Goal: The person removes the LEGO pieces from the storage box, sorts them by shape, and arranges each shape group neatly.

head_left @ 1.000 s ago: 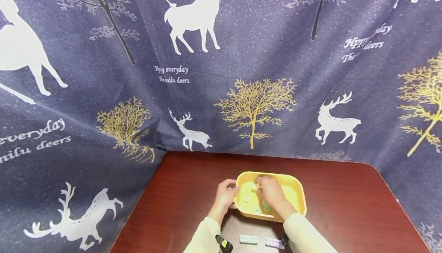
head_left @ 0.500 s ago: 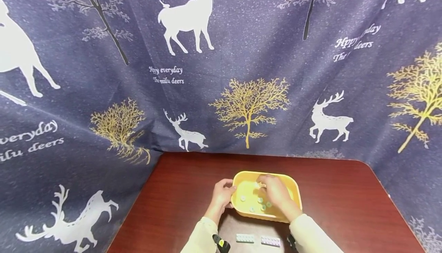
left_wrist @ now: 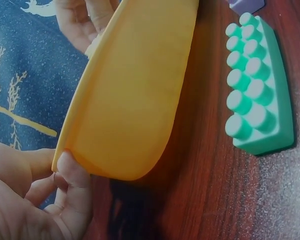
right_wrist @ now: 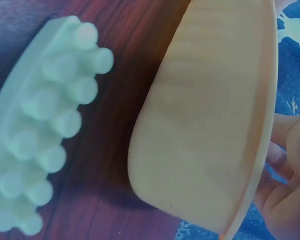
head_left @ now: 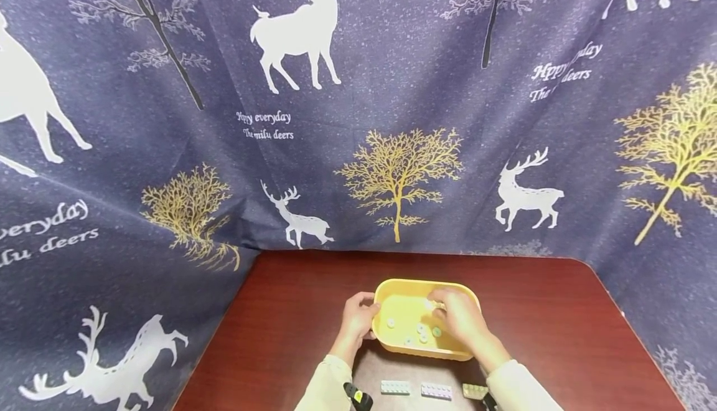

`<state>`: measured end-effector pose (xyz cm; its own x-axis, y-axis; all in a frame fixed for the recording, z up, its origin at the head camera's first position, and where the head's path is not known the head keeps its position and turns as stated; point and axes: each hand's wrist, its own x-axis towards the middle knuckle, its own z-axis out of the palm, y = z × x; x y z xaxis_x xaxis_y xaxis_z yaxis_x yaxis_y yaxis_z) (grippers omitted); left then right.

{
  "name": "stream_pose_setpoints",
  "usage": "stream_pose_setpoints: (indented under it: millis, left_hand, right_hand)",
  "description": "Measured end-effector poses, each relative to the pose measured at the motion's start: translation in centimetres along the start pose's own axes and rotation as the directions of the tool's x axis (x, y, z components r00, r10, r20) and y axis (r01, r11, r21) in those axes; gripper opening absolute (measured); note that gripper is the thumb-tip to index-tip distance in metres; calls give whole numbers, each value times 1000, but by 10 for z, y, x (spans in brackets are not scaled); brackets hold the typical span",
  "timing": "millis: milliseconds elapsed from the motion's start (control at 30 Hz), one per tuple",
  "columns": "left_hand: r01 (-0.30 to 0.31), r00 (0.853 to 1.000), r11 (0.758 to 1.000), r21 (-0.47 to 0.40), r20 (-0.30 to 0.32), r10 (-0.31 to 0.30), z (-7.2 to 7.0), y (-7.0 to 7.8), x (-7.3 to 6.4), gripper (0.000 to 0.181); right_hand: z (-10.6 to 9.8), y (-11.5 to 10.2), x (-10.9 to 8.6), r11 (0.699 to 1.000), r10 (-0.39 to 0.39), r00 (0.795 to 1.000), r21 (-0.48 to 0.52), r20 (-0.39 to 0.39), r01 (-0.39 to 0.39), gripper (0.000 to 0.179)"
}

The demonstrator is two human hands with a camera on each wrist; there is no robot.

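My left hand [head_left: 356, 319] grips the left rim of a yellow plastic bin [head_left: 392, 349], thumb and fingers on either side of its edge. My right hand [head_left: 460, 314] reaches into the right half of the bin. Its fingertips pinch a small pale yellow piece [left_wrist: 93, 46], mostly hidden by the fingers. Several small round pale pieces, one of them a greenish piece [head_left: 437, 332], lie on the bin's floor; they are too small to make out exactly. From the right wrist view, the bin's wall [right_wrist: 205, 125] covers part of the right hand.
Three studded building blocks lie in a row before the bin: a green block [left_wrist: 262, 90], a purple block [head_left: 435, 391] and a pale yellow-green block [right_wrist: 35, 110]. The table [head_left: 302, 286] is dark red wood. A deer-patterned cloth [head_left: 358, 87] hangs behind and at the sides.
My right hand has shifted rightward inside the bin with the small piece, uncovering more of the round pieces. The yellow-green block now shows beside my right sleeve. My left hand keeps its hold.
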<state>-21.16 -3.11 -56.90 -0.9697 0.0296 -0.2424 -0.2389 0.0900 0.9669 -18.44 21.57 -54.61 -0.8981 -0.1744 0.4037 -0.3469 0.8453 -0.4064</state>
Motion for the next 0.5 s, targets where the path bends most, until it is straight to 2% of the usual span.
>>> stream_pose_setpoints:
  millis: [267, 500]
  left_hand:
    - [0, 1000, 1000, 1, 0, 0, 1, -1, -1, 31]
    - [4, 1000, 1000, -10, -9, -4, 2, 2, -1, 30]
  right_hand:
    - [-19, -2, -13, 996, 95, 994, -9, 50, -94, 30]
    - [-35, -5, -22, 998, 60, 998, -22, 5, -59, 33]
